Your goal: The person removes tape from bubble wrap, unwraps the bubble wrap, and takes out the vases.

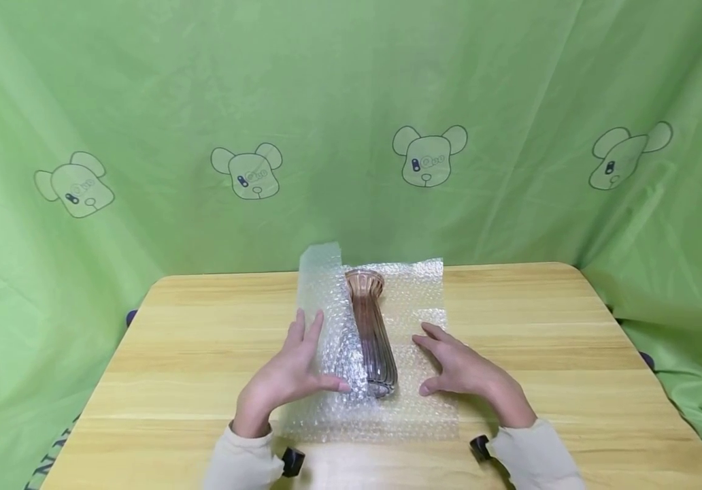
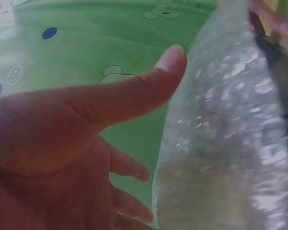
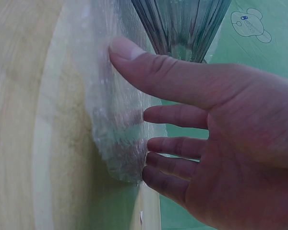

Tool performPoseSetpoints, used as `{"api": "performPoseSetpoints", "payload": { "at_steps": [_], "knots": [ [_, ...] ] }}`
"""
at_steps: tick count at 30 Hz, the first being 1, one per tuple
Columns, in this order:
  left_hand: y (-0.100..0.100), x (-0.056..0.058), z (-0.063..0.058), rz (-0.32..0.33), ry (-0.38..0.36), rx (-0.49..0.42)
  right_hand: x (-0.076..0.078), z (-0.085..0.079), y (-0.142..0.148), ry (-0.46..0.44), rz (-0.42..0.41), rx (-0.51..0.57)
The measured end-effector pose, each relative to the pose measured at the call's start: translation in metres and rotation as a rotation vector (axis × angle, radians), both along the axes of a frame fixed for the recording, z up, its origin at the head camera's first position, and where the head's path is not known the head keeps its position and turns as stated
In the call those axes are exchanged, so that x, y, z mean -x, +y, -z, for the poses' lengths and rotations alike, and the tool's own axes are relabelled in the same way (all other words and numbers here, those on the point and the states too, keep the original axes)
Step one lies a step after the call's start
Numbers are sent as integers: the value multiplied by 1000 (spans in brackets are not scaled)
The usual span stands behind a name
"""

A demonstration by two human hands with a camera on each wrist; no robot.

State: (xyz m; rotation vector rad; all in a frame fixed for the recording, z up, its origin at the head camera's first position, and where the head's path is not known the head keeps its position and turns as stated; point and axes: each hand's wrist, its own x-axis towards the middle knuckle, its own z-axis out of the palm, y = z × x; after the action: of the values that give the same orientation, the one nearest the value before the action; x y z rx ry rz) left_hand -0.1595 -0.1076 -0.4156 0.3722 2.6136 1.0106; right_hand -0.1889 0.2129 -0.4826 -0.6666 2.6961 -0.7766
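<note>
A ribbed glass vase [image 1: 374,327], pinkish at its flared end and grey toward the near end, lies on a sheet of bubble wrap [image 1: 413,289]. The left part of the sheet is raised and folds over the vase's left side. Against the outside of this flap is my left hand [image 1: 286,374], fingers spread and thumb toward the vase's near end; the left wrist view shows the thumb [image 2: 127,93] extended beside the wrap. Over the right part of the sheet, my right hand [image 1: 464,367] has its fingers apart, its fingertips at the wrap and its palm facing the vase.
The wooden table [image 1: 204,340] extends to both sides of the wrap. Green cloth [image 1: 351,82] printed with bear heads hangs behind the table and along its sides. A small black device [image 1: 292,461] shows at the left wrist, another [image 1: 479,448] at the right.
</note>
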Motion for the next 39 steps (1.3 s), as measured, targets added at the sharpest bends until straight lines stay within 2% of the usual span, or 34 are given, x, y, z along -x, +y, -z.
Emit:
{"api": "performPoseSetpoints", "payload": {
  "at_steps": [8,14,21,25,29,35,39],
  "knots": [
    [0,4,4,-6,43,17,0,-1,0,-2,2,-3],
    [-12,7,6,-3,17,2,0,-1,0,0,1,-5],
    [-33,13,8,-80,7,-9,0,-1,-1,-4,1,-1],
    [-46,15,10,-97,0,-22,0,-1,0,-2,-1,-4],
    [-58,15,9,-67,29,-34,0,-1,0,0,-2,-1],
    [-67,12,2,24,59,-30,0,0,0,2,1,-1],
    [-73,9,-3,-4,62,-13,0,0,0,5,1,-5]
  ]
}}
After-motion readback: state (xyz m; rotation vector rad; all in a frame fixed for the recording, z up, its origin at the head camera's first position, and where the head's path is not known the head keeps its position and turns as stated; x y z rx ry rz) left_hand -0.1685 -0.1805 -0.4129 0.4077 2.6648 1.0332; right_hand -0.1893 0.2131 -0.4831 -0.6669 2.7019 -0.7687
